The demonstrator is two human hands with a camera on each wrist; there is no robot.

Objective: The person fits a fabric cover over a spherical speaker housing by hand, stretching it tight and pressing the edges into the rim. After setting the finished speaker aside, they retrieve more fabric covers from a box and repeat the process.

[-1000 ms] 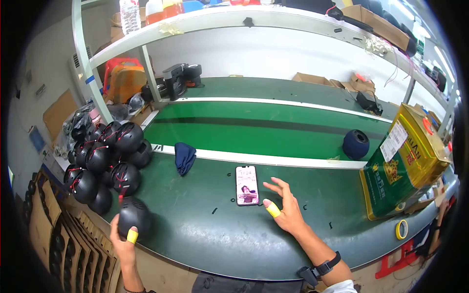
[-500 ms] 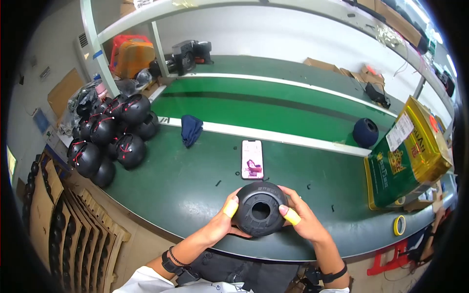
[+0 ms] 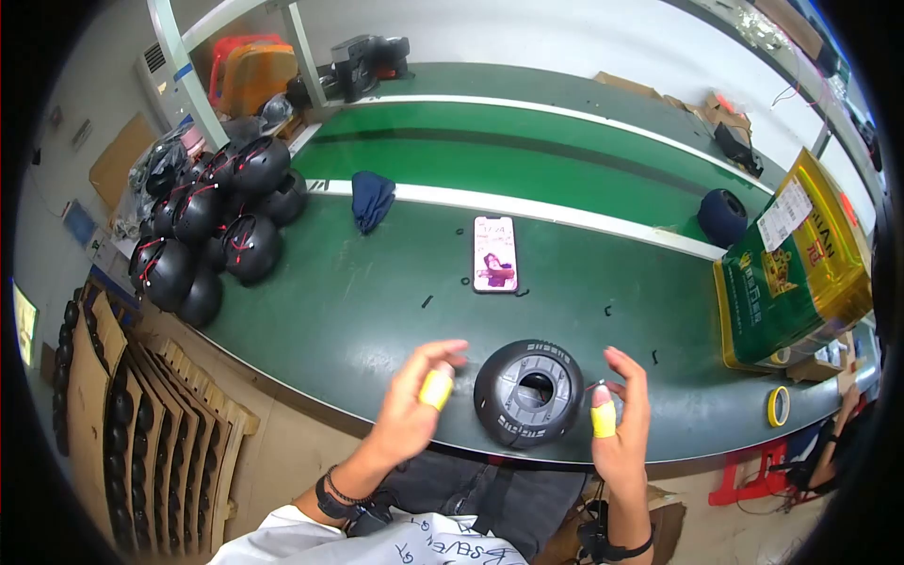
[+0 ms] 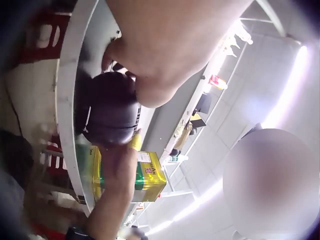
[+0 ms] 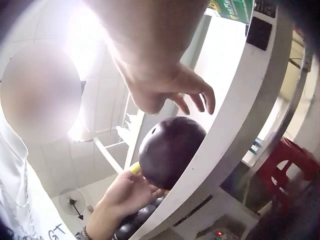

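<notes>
Your left hand and right hand, loosely open, have released the black shell between them on the table; right fingertips perhaps touch a wire

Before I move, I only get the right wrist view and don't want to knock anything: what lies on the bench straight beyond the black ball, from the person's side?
Observer: A phone, its screen lit and facing up.
Operator: And what does the top of the ball show?
Observer: A round opening near its middle.
Operator: Anything small near the green and yellow tin?
Observer: Yes, a yellow roll of tape by the bench's near edge.
</notes>
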